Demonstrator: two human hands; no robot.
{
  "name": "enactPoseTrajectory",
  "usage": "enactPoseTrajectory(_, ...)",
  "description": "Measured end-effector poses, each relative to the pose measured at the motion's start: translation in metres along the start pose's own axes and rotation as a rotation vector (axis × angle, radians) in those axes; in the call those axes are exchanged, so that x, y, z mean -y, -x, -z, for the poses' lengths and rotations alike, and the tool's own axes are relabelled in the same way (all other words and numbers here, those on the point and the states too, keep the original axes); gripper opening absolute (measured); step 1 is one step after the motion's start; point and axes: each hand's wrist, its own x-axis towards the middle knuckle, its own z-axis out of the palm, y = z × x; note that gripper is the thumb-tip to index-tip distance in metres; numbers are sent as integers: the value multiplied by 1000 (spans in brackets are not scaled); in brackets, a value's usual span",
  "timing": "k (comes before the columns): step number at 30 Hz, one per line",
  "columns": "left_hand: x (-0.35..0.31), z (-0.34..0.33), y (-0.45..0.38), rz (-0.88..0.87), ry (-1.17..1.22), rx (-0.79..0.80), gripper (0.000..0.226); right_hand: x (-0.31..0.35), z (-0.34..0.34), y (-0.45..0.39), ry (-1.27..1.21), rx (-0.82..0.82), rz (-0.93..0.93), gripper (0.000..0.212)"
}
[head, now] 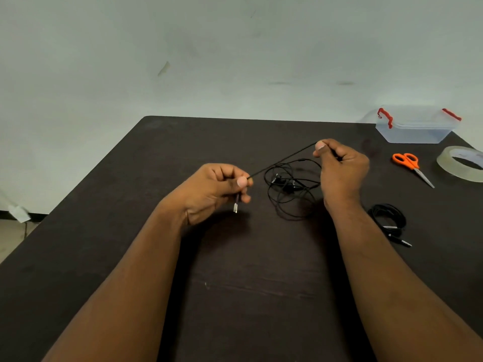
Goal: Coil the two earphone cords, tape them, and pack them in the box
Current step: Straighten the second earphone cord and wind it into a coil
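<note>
While my left hand [219, 189] and right hand [337, 163] each pinch the first earphone cord [285, 163] taut over its loose tangle on the table [235, 283], I judge coiling barely begun: second cord [389, 218] lies bundled, tape [460, 163] and box [415, 129] untouched.

Black cord [283, 161] stretched between my fingers; silver plug tip [235, 207] hanging below my left hand [217, 189]. Black tangle [290, 189] between my hands. Dark brown table [248, 270] under them. Beyond my right hand [339, 168]: orange-handled scissors [410, 164], clear tape roll [461, 163], translucent box [415, 126] with red latches. Second black cord [389, 218] beside my right wrist.
</note>
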Motion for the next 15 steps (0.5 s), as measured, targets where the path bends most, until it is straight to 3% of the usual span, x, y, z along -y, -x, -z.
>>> enactPoseTrajectory(4,0,-19,6,121,165,309,11,3,-1,2,38,-3,27,12)
enactPoseTrajectory(8,-1,-28,7,-5,370,411,18,4,-8,14,167,125,111,15)
enactPoseTrajectory(12,-8,-17,4,-242,726,221,22,6,-21,31,484,370,218,13)
enactPoseTrajectory(15,-12,-2,-2,-381,879,-145,19,14,-24,41,637,551,341,17)
